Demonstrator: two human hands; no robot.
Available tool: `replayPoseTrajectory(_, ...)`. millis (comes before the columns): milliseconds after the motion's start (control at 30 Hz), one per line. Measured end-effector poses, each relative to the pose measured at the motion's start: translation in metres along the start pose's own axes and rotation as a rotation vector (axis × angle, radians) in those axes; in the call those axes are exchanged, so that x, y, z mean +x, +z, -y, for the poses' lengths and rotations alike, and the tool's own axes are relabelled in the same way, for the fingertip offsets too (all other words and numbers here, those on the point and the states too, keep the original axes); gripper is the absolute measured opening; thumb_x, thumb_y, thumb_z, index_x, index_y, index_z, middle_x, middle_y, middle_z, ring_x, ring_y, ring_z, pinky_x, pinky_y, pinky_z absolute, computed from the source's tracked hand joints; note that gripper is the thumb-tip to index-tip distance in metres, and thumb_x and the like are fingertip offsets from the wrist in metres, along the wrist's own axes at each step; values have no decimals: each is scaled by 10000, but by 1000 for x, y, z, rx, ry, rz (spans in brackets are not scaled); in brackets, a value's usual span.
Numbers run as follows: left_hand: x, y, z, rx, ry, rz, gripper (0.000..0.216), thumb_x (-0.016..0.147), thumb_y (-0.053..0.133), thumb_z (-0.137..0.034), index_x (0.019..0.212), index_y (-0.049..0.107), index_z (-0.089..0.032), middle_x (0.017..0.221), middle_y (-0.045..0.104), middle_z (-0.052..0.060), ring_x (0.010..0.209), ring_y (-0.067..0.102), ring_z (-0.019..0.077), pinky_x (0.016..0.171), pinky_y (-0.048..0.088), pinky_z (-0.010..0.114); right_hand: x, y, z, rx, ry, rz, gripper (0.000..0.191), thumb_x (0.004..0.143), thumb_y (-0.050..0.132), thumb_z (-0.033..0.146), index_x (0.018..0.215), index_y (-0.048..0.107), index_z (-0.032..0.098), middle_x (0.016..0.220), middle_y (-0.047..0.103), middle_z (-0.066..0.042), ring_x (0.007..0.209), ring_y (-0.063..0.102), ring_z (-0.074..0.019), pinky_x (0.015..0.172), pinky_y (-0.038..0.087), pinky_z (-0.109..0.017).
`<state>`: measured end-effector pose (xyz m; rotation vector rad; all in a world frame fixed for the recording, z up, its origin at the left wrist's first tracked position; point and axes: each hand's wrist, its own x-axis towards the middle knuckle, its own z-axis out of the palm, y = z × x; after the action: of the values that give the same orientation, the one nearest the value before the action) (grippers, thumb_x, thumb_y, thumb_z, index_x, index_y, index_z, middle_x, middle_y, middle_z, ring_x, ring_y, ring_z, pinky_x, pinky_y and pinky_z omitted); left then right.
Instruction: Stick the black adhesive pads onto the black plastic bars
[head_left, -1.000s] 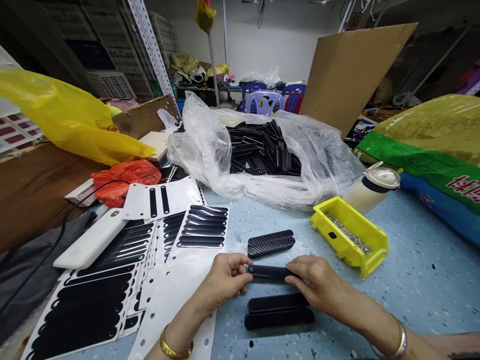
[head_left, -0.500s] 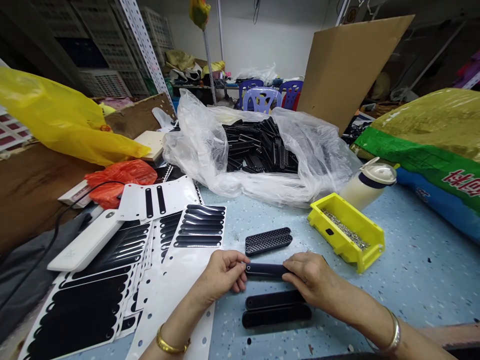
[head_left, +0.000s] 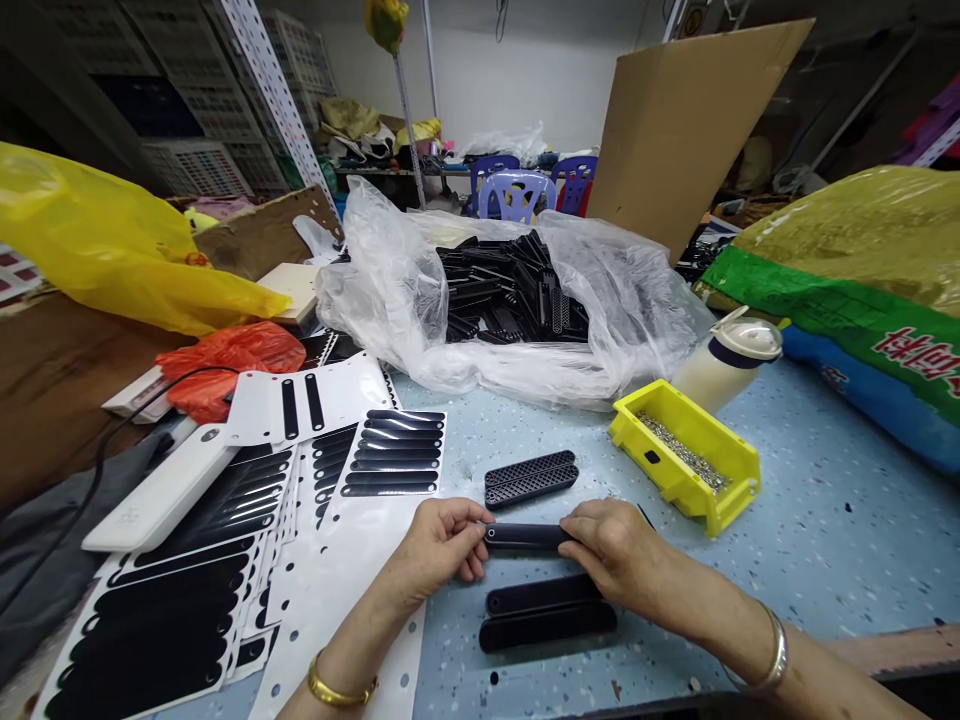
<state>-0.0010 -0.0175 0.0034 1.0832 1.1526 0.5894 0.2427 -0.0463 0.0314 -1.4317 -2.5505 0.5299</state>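
A flat black handle piece [head_left: 525, 537] with rounded ends lies level between my two hands, a small ring mark at its left end. My left hand [head_left: 450, 540] pinches that left end between thumb and fingers. My right hand [head_left: 611, 550] is closed over the other end, which its fingers hide. A thin dark tip [head_left: 645, 516] shows behind the right hand; I cannot tell what it is. Just beyond, a pair of black pieces with a lattice pattern [head_left: 531, 479] lies side by side. Nearer to me rest two smooth black pieces [head_left: 547, 627].
Sheets of black stickers [head_left: 165, 620] cover the left, with a white device [head_left: 161, 490] on them. A clear plastic bag [head_left: 517, 370] of black pieces stands behind. To the right are a yellow bin [head_left: 731, 450] of small metal parts and a cream bottle [head_left: 712, 375].
The whole view has shifted slightly, so things sit a little further left. Both hands keep the same hold on the black handle piece.
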Motion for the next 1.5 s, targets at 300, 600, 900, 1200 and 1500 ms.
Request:
replayPoseTrajectory(300,4,4,1,35,-9,-38,293,722,667,-413,791,638,-130,471,610,-33,372,597,94,358,424,160,1,-4,2,13,-17,-17,183,880,597,145,702,635,164,693,621,-21,640,558,-149,616,395,-263)
replayPoseTrajectory(600,4,5,-4,82,-14,-53,322,701,701,-452,720,639,-137,458,616,-23,365,591,95,355,430,158,-1,-5,2,10,-9,-4,169,882,605,129,718,631,155,706,625,-22,655,564,-153,623,390,-263)
replayPoseTrajectory(900,4,7,-5,89,-11,-54,337,696,691,-470,713,636,-138,454,610,-21,363,582,91,355,429,157,-2,-5,1,-1,-8,-2,167,891,599,140,727,626,161,725,636,-26,677,575,-162,645,398,-275)
replayPoseTrajectory(1200,4,8,-4,135,-1,-60,300,692,686,-437,713,625,-144,450,588,-40,348,552,74,351,414,147,-1,-6,2,-10,-11,-4,171,892,605,147,723,624,157,724,641,-33,676,575,-164,636,388,-276)
replayPoseTrajectory(1500,4,7,-5,123,-9,-48,304,701,653,-447,711,625,-144,452,594,-29,358,573,85,356,422,152,-2,-5,3,7,-12,-19,169,887,603,138,721,628,155,714,637,-31,664,570,-158,635,395,-271)
